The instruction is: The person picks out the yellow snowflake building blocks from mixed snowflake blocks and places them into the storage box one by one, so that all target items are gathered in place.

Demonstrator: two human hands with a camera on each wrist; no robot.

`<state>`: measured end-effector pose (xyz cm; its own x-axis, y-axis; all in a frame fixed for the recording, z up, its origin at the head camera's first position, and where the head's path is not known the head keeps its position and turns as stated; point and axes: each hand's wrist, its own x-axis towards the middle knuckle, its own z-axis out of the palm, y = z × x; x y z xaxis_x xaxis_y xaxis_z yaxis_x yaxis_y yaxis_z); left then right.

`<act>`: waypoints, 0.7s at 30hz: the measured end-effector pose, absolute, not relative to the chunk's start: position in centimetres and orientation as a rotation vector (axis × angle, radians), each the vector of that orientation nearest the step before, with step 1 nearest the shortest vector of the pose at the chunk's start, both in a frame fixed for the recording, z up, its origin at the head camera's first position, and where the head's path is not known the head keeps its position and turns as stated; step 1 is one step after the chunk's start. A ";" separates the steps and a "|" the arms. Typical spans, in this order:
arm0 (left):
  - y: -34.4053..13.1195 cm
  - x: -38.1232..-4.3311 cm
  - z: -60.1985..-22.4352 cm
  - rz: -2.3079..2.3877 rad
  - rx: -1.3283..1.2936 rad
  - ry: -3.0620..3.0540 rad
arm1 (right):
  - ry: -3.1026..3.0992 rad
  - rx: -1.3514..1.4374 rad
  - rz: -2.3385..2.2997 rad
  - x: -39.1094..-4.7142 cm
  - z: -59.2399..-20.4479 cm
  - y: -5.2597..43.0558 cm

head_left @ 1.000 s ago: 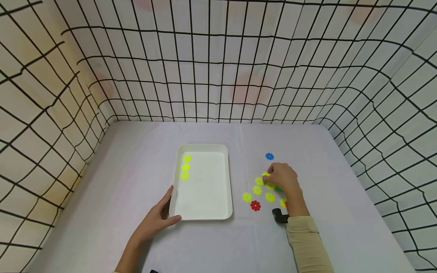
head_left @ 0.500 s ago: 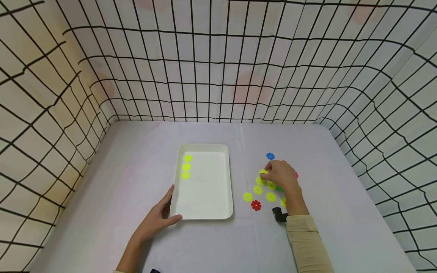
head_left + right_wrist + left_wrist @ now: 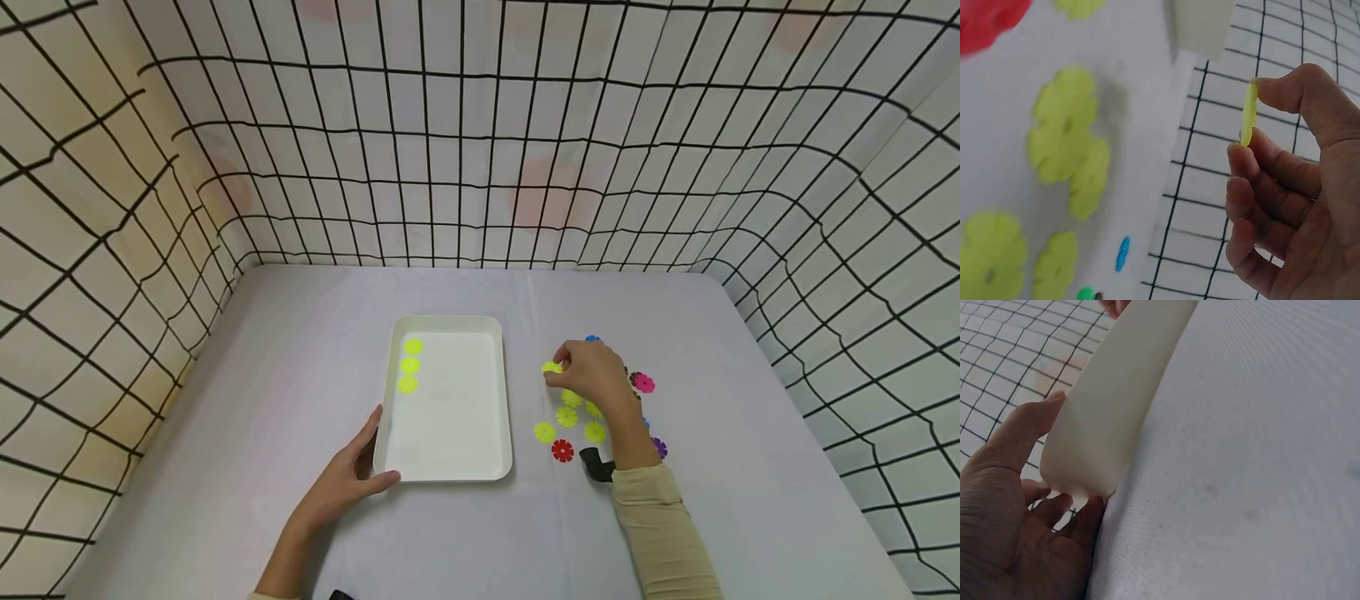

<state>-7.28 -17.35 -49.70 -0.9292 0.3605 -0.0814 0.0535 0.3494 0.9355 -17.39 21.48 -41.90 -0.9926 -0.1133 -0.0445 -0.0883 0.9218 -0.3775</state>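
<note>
My right hand (image 3: 597,377) pinches a yellow notched plastic disc (image 3: 1249,114) between thumb and fingertips, raised above the table and seen edge-on in the right wrist view. Below and behind that hand lie several loose yellow discs (image 3: 567,416), partly hidden by it. Around a white rectangular tray (image 3: 459,425) my left hand (image 3: 341,487) holds the near left corner, thumb on the front side and fingers along the left side. Inside the tray, three yellow discs (image 3: 410,365) line up in a column near its left wall.
Among the loose pieces are a red disc (image 3: 562,451), a pink disc (image 3: 643,382), a purple disc (image 3: 660,448) and a partly covered blue disc (image 3: 592,338). A black wrist-worn piece (image 3: 596,465) sits by the right sleeve. Black wire mesh (image 3: 480,167) surrounds the table.
My right hand has moved left and up from the pile with a yellow disc in its fingers, uncovering pink and purple discs. My left hand stays at the tray corner.
</note>
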 end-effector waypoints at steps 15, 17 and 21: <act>-17.2 -7.3 -49.7 1.581 0.325 2.346 | 3.025 -0.355 -0.620 -17.6 -39.6 16.2; -17.2 -7.3 -49.7 1.570 0.332 2.355 | 3.025 -0.373 -0.618 -17.8 -39.6 15.8; -17.2 -7.3 -49.6 1.570 0.331 2.357 | 3.013 -0.405 -0.610 -18.2 -39.6 15.2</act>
